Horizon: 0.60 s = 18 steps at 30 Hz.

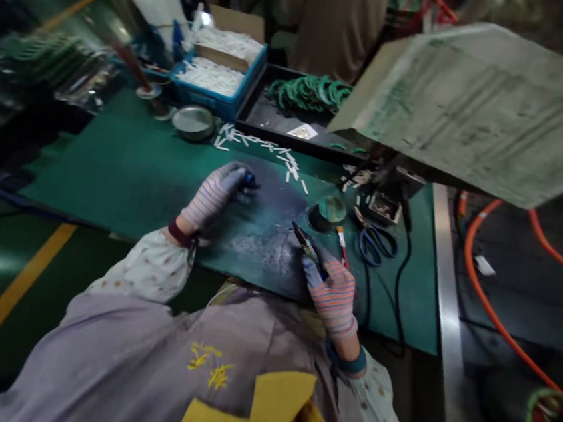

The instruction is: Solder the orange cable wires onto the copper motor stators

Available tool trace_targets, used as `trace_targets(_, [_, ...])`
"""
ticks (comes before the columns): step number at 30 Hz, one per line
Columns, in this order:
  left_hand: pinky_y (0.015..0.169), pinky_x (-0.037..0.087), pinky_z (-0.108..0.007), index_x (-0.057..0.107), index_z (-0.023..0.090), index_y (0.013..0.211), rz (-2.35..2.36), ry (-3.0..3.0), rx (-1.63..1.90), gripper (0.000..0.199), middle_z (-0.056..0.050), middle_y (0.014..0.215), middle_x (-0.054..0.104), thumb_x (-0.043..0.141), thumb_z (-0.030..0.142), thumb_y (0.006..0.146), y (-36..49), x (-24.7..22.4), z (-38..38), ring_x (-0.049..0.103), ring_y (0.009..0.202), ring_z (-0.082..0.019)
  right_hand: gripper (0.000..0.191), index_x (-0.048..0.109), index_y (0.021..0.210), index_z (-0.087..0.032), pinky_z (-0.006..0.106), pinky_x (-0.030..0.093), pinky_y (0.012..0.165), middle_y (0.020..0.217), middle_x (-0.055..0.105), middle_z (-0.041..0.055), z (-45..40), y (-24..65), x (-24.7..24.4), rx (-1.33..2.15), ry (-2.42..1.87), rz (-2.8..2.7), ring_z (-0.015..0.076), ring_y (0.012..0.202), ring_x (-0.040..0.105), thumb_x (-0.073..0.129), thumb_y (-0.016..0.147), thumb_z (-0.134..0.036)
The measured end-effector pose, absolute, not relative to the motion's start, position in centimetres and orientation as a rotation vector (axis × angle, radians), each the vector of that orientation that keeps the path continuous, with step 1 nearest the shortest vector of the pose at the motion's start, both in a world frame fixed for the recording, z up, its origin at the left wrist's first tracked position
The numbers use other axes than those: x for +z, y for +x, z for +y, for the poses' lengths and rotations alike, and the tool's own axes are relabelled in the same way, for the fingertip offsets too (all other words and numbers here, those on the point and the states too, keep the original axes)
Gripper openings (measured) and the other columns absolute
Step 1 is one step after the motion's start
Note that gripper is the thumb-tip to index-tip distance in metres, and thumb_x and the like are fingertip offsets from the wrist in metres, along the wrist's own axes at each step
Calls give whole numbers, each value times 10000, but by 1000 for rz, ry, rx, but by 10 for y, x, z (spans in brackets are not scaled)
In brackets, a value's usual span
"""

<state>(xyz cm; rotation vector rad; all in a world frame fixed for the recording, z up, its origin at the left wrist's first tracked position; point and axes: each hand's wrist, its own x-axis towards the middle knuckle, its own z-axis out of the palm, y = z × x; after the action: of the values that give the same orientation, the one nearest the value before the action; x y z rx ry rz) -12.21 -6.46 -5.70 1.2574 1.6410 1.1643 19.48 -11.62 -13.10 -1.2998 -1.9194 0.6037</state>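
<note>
Tool (304, 241) in the right hand (333, 290), fingers closed about it.
A firm hold, tip clear of the left hand (219, 190), should serve best; that hand curls round a blurred blue thing (249, 179). The tip points ahead and leftward of the right grip, long axis slanting likewise.

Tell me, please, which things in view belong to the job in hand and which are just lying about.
Judging by what is held, in the job:
dark hand tool, in the right hand
small blue-and-dark item, blurred, in the left hand

Apparently lying about:
scissors
red-handled brush
round dish
</note>
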Motion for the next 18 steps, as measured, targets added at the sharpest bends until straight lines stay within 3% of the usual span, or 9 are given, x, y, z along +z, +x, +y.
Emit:
trace_targets(3, [864, 654, -417, 717, 187, 1092, 1949, 1119, 1242, 279, -102, 1013, 778, 559, 418, 1095, -185, -67, -53, 740, 944, -255, 459, 864, 1266, -268, 474, 695, 1036, 1147, 902, 101, -103, 195, -125, 690, -1209, -1993, 319, 1050, 865, 607, 1088, -605])
trace_targets(5, [943, 634, -432, 722, 164, 1170, 2091, 1061, 1306, 265, -91, 994, 759, 512, 316, 1112, -224, -70, -45, 726, 1017, -273, 469, 863, 1263, -276, 483, 694, 1049, 1151, 902, 97, -85, 184, -117, 707, -1164, -2039, 321, 1060, 863, 608, 1086, -627])
trace_targets(9, [1210, 475, -471, 750, 186, 1359, 2402, 1273, 1150, 305, -125, 1301, 732, 654, 263, 1080, -273, -75, -26, 627, 1362, -355, 508, 812, 1394, -243, 504, 650, 1148, 1343, 860, 126, -38, 124, -94, 670, -1046, -2208, 330, 1256, 816, 542, 1107, -563])
trace_targets(12, [1152, 474, -503, 788, 206, 1350, 2532, 1426, 863, 312, -162, 1331, 708, 703, 281, 1059, -284, -83, -16, 635, 1320, -411, 479, 795, 1431, -207, 510, 634, 1155, 1355, 850, 147, 0, 65, -77, 560, -1041, -2425, 349, 1268, 799, 553, 1084, -434])
trace_targets(18, [1073, 457, -487, 785, 187, 1345, 2543, 1452, 886, 314, -194, 1355, 712, 599, 345, 1148, -284, -99, -22, 644, 1265, -412, 473, 782, 1480, -234, 481, 648, 1053, 1325, 859, 137, 52, -34, -54, 452, -1176, -2691, 360, 1169, 813, 587, 1071, -370])
